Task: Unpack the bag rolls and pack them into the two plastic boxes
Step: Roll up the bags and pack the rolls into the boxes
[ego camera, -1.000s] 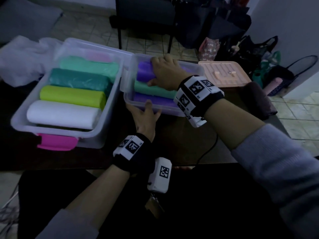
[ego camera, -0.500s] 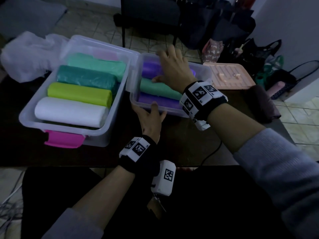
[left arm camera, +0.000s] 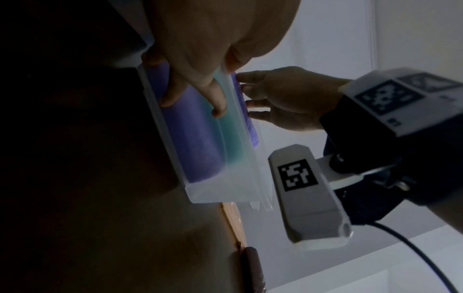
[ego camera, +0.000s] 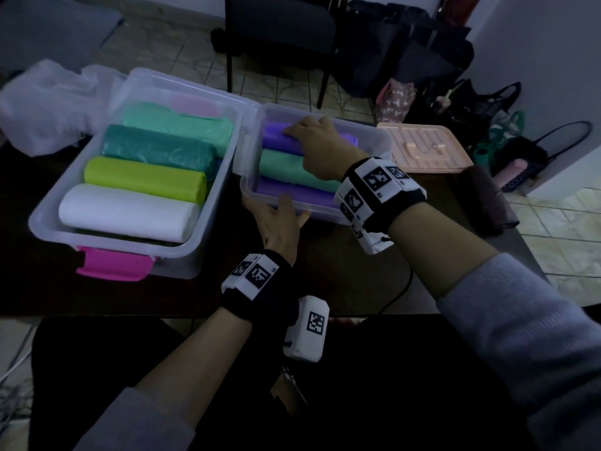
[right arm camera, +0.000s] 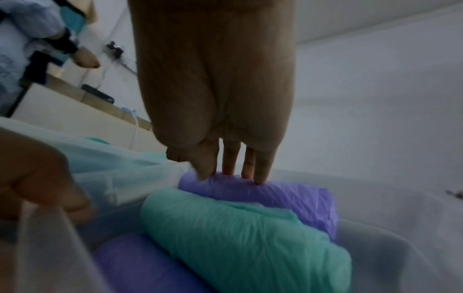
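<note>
A small clear box (ego camera: 381,139) holds three rolls side by side: a far purple roll (ego camera: 272,133), a mint roll (ego camera: 282,168) and a near purple roll (ego camera: 294,193). My right hand (ego camera: 300,145) reaches in from the right, its straight fingers (right arm camera: 259,168) pressing down on the far purple roll (right arm camera: 290,196). My left hand (ego camera: 277,217) rests flat against the box's near wall, fingers (left arm camera: 219,103) spread on it. The large clear box (ego camera: 45,224) to the left holds mint, teal, lime (ego camera: 143,179) and white (ego camera: 126,211) rolls.
A crumpled white plastic bag (ego camera: 48,102) lies behind the large box. A peach lid (ego camera: 426,148) and a dark cloth (ego camera: 483,196) lie right of the small box. A black cable (ego camera: 400,292) crosses the table's front edge. A chair (ego camera: 279,26) and bags (ego camera: 455,102) stand beyond.
My right hand's fingers have come back from the small box's far rim onto the left part of the far purple roll. My left hand has stayed on the near wall.
</note>
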